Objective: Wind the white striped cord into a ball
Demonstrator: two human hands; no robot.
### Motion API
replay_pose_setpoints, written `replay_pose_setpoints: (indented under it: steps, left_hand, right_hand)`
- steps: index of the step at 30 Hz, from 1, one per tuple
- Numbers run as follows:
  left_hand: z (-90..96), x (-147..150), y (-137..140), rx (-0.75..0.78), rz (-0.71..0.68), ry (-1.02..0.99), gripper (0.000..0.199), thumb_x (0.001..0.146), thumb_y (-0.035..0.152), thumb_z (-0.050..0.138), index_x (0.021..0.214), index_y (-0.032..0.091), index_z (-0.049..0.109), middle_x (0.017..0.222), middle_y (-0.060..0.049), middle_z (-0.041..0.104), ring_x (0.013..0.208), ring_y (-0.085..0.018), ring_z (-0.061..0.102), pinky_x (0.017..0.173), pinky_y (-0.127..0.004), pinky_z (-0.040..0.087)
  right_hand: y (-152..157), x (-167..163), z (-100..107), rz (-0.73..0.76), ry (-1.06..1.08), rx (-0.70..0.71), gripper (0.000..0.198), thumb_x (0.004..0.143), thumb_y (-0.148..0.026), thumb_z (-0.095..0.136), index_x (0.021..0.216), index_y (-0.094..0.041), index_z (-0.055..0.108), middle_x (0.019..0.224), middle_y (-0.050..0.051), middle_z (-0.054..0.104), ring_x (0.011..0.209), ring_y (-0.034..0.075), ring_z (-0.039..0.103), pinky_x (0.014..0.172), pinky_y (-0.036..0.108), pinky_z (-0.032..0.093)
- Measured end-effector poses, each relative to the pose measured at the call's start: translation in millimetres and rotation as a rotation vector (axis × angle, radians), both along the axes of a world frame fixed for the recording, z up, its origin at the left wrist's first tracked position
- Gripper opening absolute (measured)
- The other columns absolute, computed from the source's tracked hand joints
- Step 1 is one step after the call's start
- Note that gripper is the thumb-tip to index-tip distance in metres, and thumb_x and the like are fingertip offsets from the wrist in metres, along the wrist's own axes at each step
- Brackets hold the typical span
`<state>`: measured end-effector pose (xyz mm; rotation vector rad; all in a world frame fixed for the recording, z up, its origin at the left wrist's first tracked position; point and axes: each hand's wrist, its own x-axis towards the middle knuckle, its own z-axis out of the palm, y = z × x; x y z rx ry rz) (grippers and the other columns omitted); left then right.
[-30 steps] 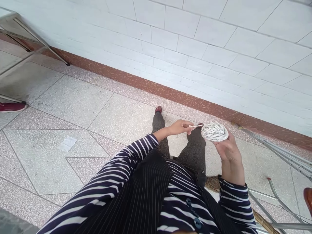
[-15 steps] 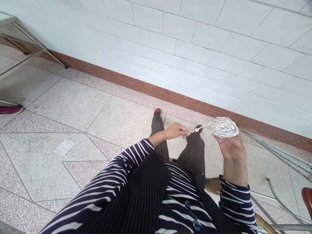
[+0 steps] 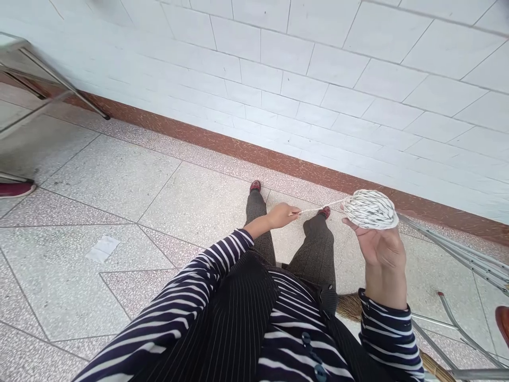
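Note:
A wound ball of white cord with dark flecks [image 3: 369, 209] rests in my right hand [image 3: 379, 245], whose fingers and thumb curl around it from below. From the ball's left side a single strand [image 3: 314, 210] runs across to my left hand [image 3: 283, 215]. Thumb and fingers of my left hand are pinched on that strand, in front of my left leg. The strand looks taut between the two hands. The fingertips behind the ball are hidden.
A white tiled wall [image 3: 278, 69] with a red-brown skirting [image 3: 222, 146] is ahead. A metal-legged table [image 3: 59, 79] stands left, near a dark red shoe [image 3: 16, 189]. White paper [image 3: 103, 249] lies on the floor. Right are metal poles [image 3: 457, 246] and a straw broom [image 3: 349, 306].
My left hand has shifted a little left, and the strand between my hands is longer and straighter. The ball in my right hand has turned and moved slightly right.

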<state>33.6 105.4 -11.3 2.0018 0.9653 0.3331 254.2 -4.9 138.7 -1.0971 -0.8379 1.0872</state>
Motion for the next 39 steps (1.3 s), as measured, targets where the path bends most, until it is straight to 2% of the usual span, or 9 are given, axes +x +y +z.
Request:
replay_pose_setpoints:
  steps: [3,6,10,13,18,21,29,33,39]
  left_hand:
    - [14.6,23,-2,-0.016,0.014,-0.201,0.051,0.09,0.032,0.068,0.139,0.02,0.06,0.136,-0.009,0.067,0.125,-0.024,0.062,0.107,-0.034,0.045]
    - [32.3,45,-1,-0.049,0.032,-0.423,0.061,0.087,0.033,0.073,0.144,0.02,0.055,0.146,-0.01,0.06,0.134,-0.025,0.056,0.113,-0.036,0.042]
    - [39.5,59,-9,-0.178,-0.048,-0.435,0.023,0.095,0.029,0.058,0.101,0.014,0.074,0.108,-0.008,0.077,0.103,-0.022,0.069,0.092,-0.03,0.05]
    - [31.6,50,-23,-0.235,-0.078,-0.352,0.033,0.099,0.029,0.048,0.078,0.014,0.069,0.081,-0.003,0.074,0.079,-0.014,0.066,0.078,-0.024,0.047]
    - [17.0,17,-50,-0.238,-0.078,-0.187,0.028,0.097,0.031,0.051,0.079,0.016,0.066,0.069,0.003,0.067,0.063,-0.009,0.056,0.065,-0.019,0.039]
    - [17.7,1,-59,-0.177,-0.1,-0.064,0.033,0.098,0.032,0.051,0.071,0.016,0.062,0.062,0.003,0.063,0.057,-0.009,0.051,0.061,-0.02,0.034]
    - [65.3,-2,-43,-0.029,-0.167,-0.077,0.034,0.097,0.028,0.048,0.069,0.016,0.061,0.059,0.003,0.059,0.057,-0.009,0.052,0.061,-0.02,0.032]
    - [73.4,1,-37,-0.005,-0.208,-0.101,0.033,0.094,0.027,0.049,0.065,0.016,0.06,0.059,0.003,0.059,0.059,-0.009,0.052,0.061,-0.021,0.033]
    - [47.5,-4,-41,-0.094,-0.145,-0.056,0.035,0.094,0.027,0.048,0.064,0.015,0.061,0.063,0.002,0.064,0.058,-0.009,0.052,0.061,-0.021,0.034]
  right_hand:
    - [6,-4,-2,-0.005,-0.124,-0.038,0.055,0.062,-0.031,0.084,0.115,-0.028,0.066,0.128,0.008,0.066,0.12,0.03,0.061,0.097,0.048,0.055]
    - [8,-11,-6,0.015,-0.2,-0.109,0.059,0.057,-0.026,0.089,0.112,-0.026,0.067,0.117,0.005,0.068,0.113,0.027,0.062,0.097,0.042,0.053]
    - [6,-16,-11,-0.004,-0.244,-0.187,0.057,0.055,-0.028,0.091,0.106,-0.025,0.066,0.109,0.004,0.069,0.104,0.024,0.064,0.092,0.039,0.053]
    - [4,-14,-17,-0.073,-0.211,-0.22,0.056,0.055,-0.029,0.09,0.104,-0.024,0.065,0.106,0.003,0.069,0.1,0.023,0.064,0.092,0.04,0.053]
    - [8,-14,-39,-0.118,-0.089,-0.272,0.051,0.055,-0.033,0.086,0.099,-0.022,0.062,0.098,0.002,0.068,0.089,0.023,0.064,0.078,0.043,0.058]
    - [18,-11,-53,-0.249,-0.141,-0.233,0.055,0.051,-0.029,0.086,0.098,-0.02,0.061,0.093,0.001,0.066,0.085,0.02,0.062,0.077,0.039,0.055]
    - [37,0,-80,-0.396,-0.674,-0.196,0.062,0.052,-0.034,0.085,0.106,-0.02,0.059,0.109,0.006,0.062,0.1,0.024,0.06,0.082,0.037,0.05]
    - [38,4,-75,-0.458,-0.338,-0.135,0.063,0.05,-0.03,0.085,0.105,-0.02,0.058,0.101,0.003,0.064,0.091,0.02,0.063,0.078,0.035,0.053]
    - [39,11,-37,-0.456,0.029,0.007,0.044,0.052,-0.024,0.081,0.091,-0.019,0.061,0.096,0.0,0.065,0.085,0.016,0.064,0.069,0.032,0.059]
